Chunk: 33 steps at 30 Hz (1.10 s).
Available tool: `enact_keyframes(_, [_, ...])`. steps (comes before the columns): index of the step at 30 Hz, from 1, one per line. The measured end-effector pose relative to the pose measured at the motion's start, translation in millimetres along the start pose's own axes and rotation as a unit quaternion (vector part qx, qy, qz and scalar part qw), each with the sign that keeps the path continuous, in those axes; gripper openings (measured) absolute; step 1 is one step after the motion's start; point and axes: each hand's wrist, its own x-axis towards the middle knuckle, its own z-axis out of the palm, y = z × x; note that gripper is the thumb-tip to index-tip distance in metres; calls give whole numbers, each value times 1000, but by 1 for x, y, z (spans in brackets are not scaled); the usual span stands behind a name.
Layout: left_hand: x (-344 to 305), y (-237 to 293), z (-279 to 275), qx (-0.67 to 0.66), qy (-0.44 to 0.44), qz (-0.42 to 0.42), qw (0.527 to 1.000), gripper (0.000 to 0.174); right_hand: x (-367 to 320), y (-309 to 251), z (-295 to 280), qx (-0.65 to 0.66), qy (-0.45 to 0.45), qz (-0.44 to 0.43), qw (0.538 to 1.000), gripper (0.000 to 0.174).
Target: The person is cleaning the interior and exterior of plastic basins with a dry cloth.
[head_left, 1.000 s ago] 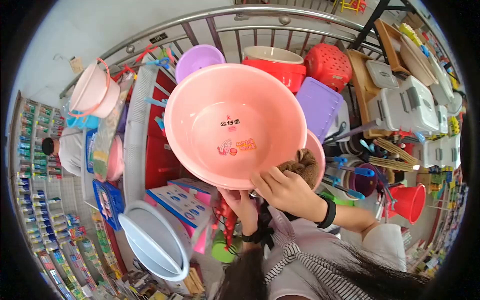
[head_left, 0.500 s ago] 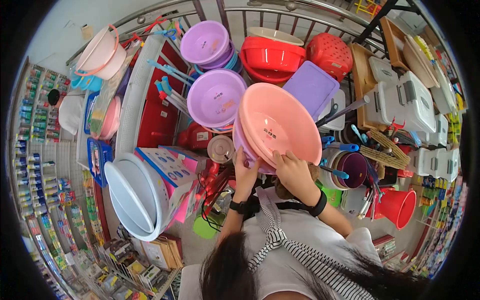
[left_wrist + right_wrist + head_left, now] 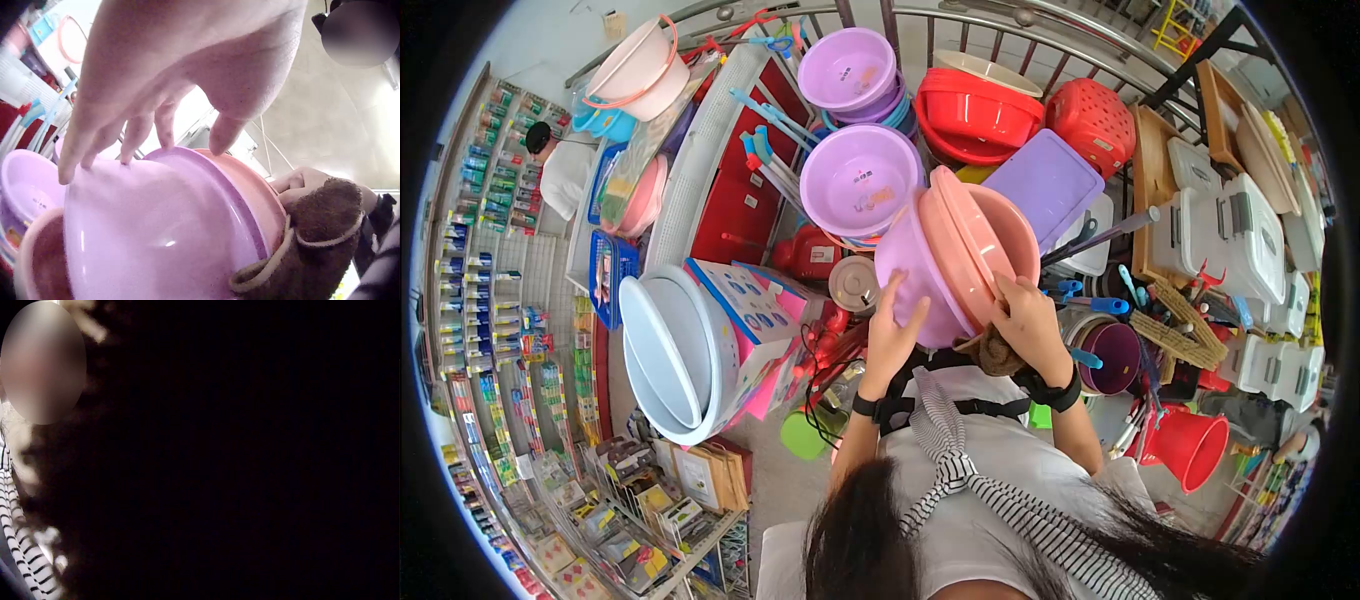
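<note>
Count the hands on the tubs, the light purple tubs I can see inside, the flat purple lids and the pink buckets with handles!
Hands: 2, the left hand and the right hand
Light purple tubs: 2, the upper tub and the lower tub
Flat purple lid: 1
Pink bucket: 1
Total: 6

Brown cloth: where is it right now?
In the head view, the brown cloth is right of centre, beside the right hand, below the pink basins.
</note>
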Motion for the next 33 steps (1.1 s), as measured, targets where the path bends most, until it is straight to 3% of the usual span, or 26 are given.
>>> enact_keyframes(3, [9,-3,12,-45,34,-20,998,56,2,-4,12,7,41,-50,998,20])
enact_keyframes(6, [15,-14,23,13,60,-65,996,59,-3,-18,27,-20,4,-62,998,26])
enact_keyframes(9, [18,-16,17,-94,69,-53,992,59,-8,-26,42,-57,-20,-74,995,35])
enact_keyframes(11, [17,12,0,-200,65,-165,964,61,-10,-24,50,-112,-17,-115,987,37])
enact_keyframes(15, [24,-23,4,-245,98,-223,938,43,-7,-31,52,-179,-36,-137,974,39])
enact_keyframes(16, [24,-33,13,-265,119,-160,943,32,-7,-32,54,-179,-36,-137,974,39])
enact_keyframes(20, [26,-52,18,-219,100,-203,949,18,-4,-36,56,-265,-31,-167,949,38])
enact_keyframes(25, [25,-71,23,-213,80,-199,953,15,-1,-23,53,-289,-34,-196,936,40])
enact_keyframes(27, [23,-73,24,-185,85,-180,962,14,-1,-17,47,-238,-92,-216,942,53])
enact_keyframes(31, [21,-67,31,-190,118,-174,959,12,0,-13,37,-282,-128,-241,920,58])
enact_keyframes(33, [19,-55,33,-187,129,-170,959,12,-1,-14,36,-292,-93,-246,919,59])
